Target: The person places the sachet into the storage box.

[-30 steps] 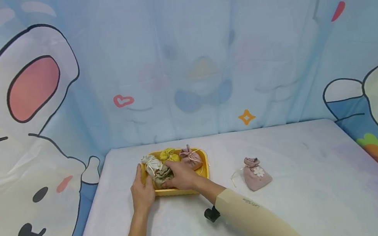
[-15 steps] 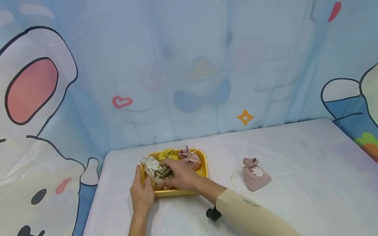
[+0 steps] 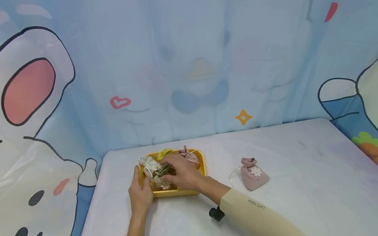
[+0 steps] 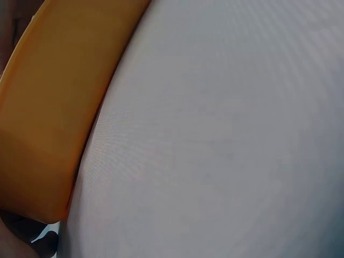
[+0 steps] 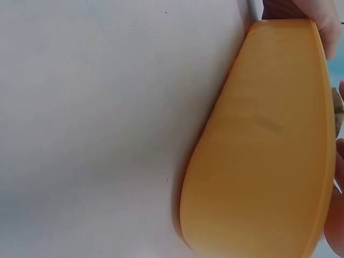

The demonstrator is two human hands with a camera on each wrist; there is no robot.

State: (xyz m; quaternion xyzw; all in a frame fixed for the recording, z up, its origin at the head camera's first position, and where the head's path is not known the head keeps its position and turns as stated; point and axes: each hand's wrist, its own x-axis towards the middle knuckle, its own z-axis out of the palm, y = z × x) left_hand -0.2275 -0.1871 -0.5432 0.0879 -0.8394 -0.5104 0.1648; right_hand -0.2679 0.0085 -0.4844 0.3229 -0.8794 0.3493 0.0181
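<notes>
A yellow plastic basket [image 3: 175, 192] stands on the table, holding several small drawstring pouches. My left hand [image 3: 140, 195] grips its left end, the thumb over the rim; the right wrist view shows this hand [image 5: 322, 19] at the basket's corner. Inside the basket my right hand [image 3: 182, 172] pinches the gathered neck of an olive-green pouch [image 3: 165, 183] with a white flower. A white pouch [image 3: 149, 165] lies at the left, a yellow pouch [image 3: 164, 153] at the back, partly hidden by my right hand, and a pink pouch [image 3: 190, 157] at the right.
Another pink pouch [image 3: 254, 176] with a white flower lies on the white-covered table [image 3: 315, 181], right of the basket. A blue cartoon-print curtain [image 3: 196, 55] hangs behind the table and at both sides.
My right hand has risen slightly with the neck of the olive-green pouch, and its white flower has come into sight. My left hand stays on the basket. The head view has shifted a little.
</notes>
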